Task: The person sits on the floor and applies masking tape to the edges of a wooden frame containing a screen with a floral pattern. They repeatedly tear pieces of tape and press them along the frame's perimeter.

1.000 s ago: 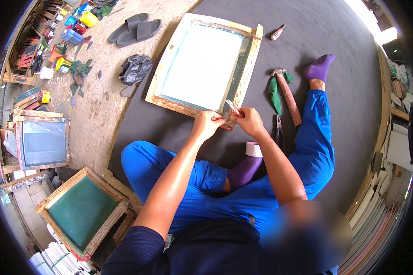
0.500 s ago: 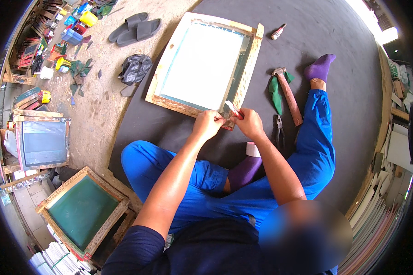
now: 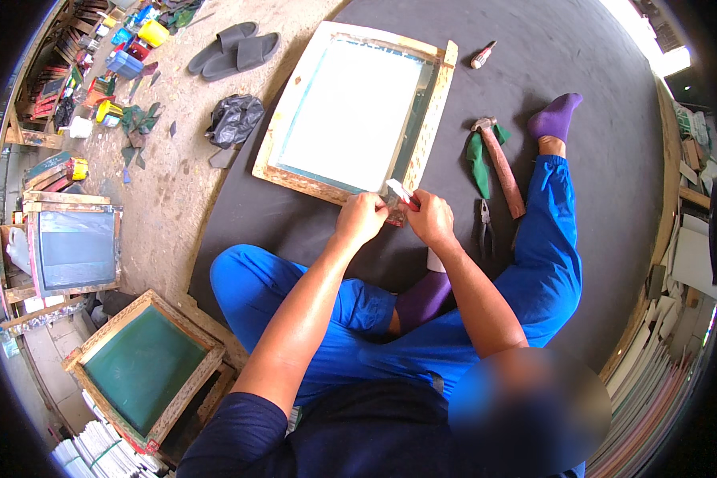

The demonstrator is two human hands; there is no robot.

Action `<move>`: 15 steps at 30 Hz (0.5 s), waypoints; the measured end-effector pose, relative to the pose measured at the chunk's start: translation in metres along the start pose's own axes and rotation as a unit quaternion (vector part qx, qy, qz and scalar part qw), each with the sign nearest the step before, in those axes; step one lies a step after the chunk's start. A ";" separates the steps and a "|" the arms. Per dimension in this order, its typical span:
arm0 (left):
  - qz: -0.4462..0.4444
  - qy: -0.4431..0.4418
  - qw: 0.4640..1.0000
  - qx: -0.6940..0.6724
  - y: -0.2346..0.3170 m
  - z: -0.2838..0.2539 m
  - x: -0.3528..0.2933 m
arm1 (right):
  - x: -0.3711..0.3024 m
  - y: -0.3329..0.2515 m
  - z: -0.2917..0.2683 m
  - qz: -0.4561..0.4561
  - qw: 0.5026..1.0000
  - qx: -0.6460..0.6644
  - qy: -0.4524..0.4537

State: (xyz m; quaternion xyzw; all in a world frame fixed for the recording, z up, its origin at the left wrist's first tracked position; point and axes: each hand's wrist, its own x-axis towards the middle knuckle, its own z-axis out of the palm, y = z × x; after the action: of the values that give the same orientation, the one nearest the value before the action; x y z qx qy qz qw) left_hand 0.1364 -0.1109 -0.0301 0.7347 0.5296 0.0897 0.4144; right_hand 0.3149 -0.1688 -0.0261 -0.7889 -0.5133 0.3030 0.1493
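Note:
A wooden screen frame (image 3: 299, 182) with pale mesh lies flat on the dark work surface before me. At its near right corner my left hand (image 3: 361, 217) is closed in a pinch; what its fingertips hold is too small to make out. Beside it my right hand (image 3: 432, 217) is closed around a small red and white tool (image 3: 401, 191), its white end pointing up and left over the corner. The tool's exact kind does not show. Under my right forearm, by my purple-socked foot, a white roll (image 3: 436, 261) is partly hidden.
To the right lie a hammer (image 3: 503, 169) over a green cloth (image 3: 476, 163), and pliers (image 3: 486, 227). A screwdriver (image 3: 483, 56) is farther off. Left of the surface are a black plastic bag (image 3: 235, 119), dark slides (image 3: 239, 54) and a green-meshed frame (image 3: 145, 360).
The tool in my right hand has tilted and shifted slightly left and down. My right forearm now covers more of the white roll. My left hand has barely moved.

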 end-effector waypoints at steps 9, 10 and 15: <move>0.008 0.016 1.000 0.022 -0.006 0.007 0.003 | 0.000 0.000 0.003 -0.010 1.000 -0.012 0.012; 0.009 0.015 0.999 0.027 -0.007 0.008 0.004 | 0.001 0.002 0.004 -0.012 1.000 -0.014 0.016; 0.007 0.010 0.999 0.041 -0.002 0.005 0.004 | -0.001 0.000 0.005 -0.018 0.999 -0.013 0.024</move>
State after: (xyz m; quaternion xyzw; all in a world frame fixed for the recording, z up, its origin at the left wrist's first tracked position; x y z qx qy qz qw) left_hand 0.1392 -0.1096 -0.0363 0.7542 0.5316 0.0782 0.3776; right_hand 0.3119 -0.1698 -0.0297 -0.7882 -0.5278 0.2748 0.1571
